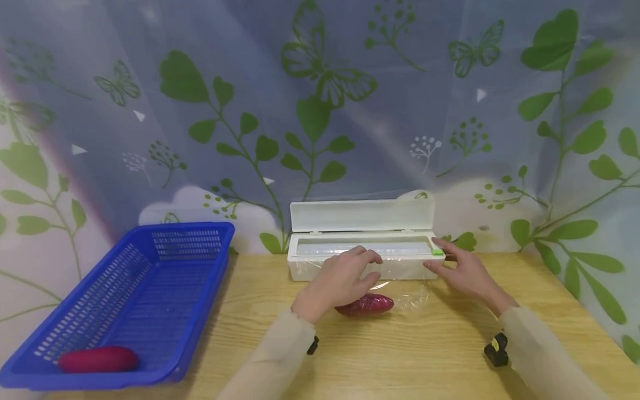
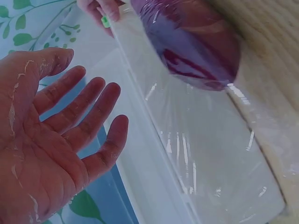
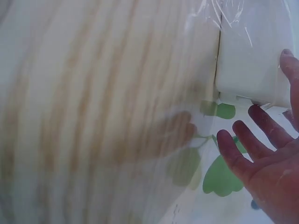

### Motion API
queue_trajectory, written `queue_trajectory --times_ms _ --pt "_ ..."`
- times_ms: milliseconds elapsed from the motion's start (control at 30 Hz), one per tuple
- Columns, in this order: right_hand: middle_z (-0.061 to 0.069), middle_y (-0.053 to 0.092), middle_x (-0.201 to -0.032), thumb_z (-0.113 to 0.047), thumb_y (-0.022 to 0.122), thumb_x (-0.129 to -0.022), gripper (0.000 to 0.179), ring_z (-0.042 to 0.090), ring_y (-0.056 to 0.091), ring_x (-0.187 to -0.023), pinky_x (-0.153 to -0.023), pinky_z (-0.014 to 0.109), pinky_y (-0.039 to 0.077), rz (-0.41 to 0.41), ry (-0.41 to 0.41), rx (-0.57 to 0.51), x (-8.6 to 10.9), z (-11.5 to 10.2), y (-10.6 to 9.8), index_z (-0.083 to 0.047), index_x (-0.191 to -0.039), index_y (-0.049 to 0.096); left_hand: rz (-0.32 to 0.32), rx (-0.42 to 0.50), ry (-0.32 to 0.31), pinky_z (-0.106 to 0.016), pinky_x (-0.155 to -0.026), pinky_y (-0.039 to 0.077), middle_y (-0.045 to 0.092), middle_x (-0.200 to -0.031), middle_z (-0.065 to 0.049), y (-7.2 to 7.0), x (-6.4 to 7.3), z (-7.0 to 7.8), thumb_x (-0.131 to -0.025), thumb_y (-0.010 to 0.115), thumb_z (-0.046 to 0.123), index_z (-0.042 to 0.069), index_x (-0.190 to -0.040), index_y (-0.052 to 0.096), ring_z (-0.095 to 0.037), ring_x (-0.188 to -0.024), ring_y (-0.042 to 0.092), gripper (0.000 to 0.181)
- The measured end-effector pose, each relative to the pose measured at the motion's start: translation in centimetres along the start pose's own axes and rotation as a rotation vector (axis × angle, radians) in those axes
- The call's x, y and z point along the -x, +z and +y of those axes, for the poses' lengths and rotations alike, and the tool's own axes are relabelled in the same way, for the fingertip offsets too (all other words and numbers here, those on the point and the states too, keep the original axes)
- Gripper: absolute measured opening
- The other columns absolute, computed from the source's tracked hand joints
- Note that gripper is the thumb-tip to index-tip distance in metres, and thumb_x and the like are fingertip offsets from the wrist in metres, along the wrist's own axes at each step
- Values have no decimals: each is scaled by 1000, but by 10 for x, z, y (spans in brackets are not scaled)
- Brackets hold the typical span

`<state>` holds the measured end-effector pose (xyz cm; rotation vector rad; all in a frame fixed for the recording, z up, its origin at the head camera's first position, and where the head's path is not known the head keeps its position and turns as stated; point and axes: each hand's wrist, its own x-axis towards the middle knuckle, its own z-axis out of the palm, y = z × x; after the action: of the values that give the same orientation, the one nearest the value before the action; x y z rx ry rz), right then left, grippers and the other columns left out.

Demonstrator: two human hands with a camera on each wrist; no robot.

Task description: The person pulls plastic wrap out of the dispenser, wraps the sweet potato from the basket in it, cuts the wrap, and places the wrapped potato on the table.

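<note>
A white cling film dispenser box [image 1: 350,269] stands on the table with its lid [image 1: 362,216] raised and a film roll [image 1: 365,248] inside. Clear film [image 2: 182,158] hangs down its front. In front of the box lies a red-purple sweet potato [image 1: 367,305], covered by glossy film. My left hand [image 1: 345,278] is just above it, fingers spread and relaxed, palm bare in the left wrist view. My right hand [image 1: 465,272] holds the box's right end, thumb on the front and index finger at the rear corner, around a green slider [image 1: 437,251]; its other fingers extend loosely.
A blue plastic basket [image 1: 200,311] sits at the left, with another red-purple sweet potato [image 1: 99,359] in its near end. Behind the wooden table [image 1: 400,355] hangs a curtain [image 1: 240,44] printed with leaves and butterflies, close to the raised lid.
</note>
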<state>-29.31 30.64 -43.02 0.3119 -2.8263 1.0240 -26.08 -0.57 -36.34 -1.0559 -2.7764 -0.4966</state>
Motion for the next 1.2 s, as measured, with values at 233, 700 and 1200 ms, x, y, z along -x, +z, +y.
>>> queue_trajectory --times_ms 233,700,1200 --pt "31 39 -158 -46 69 -96 78 54 55 -129 -100 62 52 1 34 -95 -3 1 2 -10 -158 37 -14 31 14 -32 -91 58 69 -129 0 -6 -13 7 -104 57 29 19 -132 65 -15 -113 68 31" --pt "30 53 -145 -40 74 -93 78 51 60 -125 -89 39 58 4 59 -196 -6 6 5 -12 -157 38 -55 -24 90 -27 -86 56 69 -126 4 14 -93 27 -104 55 27 23 -132 65 -11 -111 66 29" --pt "31 41 -155 -38 75 -94 82 54 54 -131 -101 58 54 -8 63 -223 -6 13 3 -7 -158 35 -103 -29 106 -18 -74 50 68 -120 7 46 -129 42 -103 57 22 26 -134 68 -6 -98 63 34"
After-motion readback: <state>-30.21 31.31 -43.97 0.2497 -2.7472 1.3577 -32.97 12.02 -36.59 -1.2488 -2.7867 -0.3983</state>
